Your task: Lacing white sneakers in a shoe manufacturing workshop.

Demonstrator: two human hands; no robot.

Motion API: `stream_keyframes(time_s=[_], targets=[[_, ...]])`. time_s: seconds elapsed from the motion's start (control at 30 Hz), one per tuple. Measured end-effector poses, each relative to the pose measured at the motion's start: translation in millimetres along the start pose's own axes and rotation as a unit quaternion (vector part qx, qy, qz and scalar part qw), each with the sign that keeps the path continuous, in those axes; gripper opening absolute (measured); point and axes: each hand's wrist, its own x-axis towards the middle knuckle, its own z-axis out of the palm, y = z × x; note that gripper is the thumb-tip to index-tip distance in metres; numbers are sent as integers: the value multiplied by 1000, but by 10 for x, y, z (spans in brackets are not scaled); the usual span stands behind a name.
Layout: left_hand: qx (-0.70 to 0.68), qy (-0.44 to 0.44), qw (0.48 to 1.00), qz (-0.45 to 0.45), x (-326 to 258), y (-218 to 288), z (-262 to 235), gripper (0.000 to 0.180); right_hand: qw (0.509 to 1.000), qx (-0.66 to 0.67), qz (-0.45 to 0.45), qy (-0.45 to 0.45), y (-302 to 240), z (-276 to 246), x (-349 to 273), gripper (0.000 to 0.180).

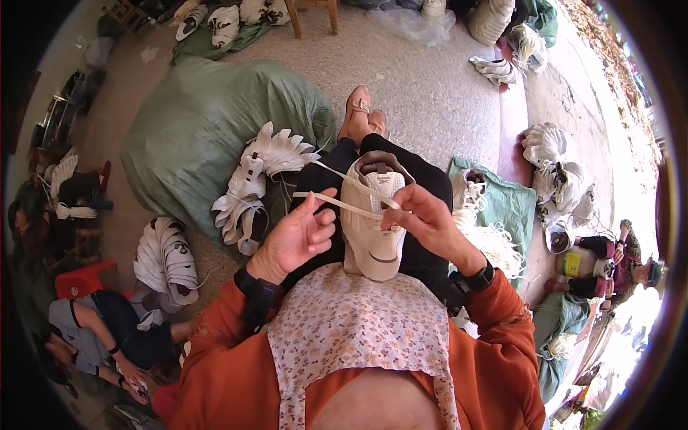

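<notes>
A cream sneaker (371, 247) rests on my lap, its toe pointing toward me and its dark-lined opening facing away. A flat cream shoelace (351, 207) stretches from its upper toward the left. My left hand (301, 233), left of the shoe, has the lace between thumb and forefinger, the other fingers loosely curled. Over the shoe's right side, my right hand (424, 218) pinches the lace close to the eyelets. A second length of lace runs from there up to the far left. My fingers hide some of the eyelets.
Left of my legs lies a big green sack (208, 129) with a cluster of white shoe uppers (247, 188) beside it. At right, a bundle of white laces (494, 240) lies on green cloth (512, 204). A co-worker (118, 330) sits at lower left, another person (627, 265) far right.
</notes>
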Motion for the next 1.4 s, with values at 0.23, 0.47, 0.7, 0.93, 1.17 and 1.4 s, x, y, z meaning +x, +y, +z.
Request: stream_keyframes(time_s=[0.23, 0.47, 0.7, 0.93, 1.17, 1.4], targets=[[-83, 18, 960, 267, -540, 720, -707, 17, 942, 149, -178, 243, -311, -1004, -643, 7], [-51, 192, 875, 442, -1679, 1635, -1828, 16, 883, -160, 40, 440, -380, -1557, -1453, 18], [47, 71, 891, 446, -2375, 1966, -2173, 34, 924, 342, -166, -44, -1122, -325, -844, 42], [543, 288, 732, 294, -980, 996, -494, 29, 785, 466, -182, -365, -1497, 168, -549, 32], [716, 71, 649, 248, 153, 227, 178, 21, 726, 499, -180, -439, -1455, 325, -667, 28], [784, 31, 594, 180, 271, -11, 238, 25, 748, 481, -184, -418, -1435, 395, -433, 24]])
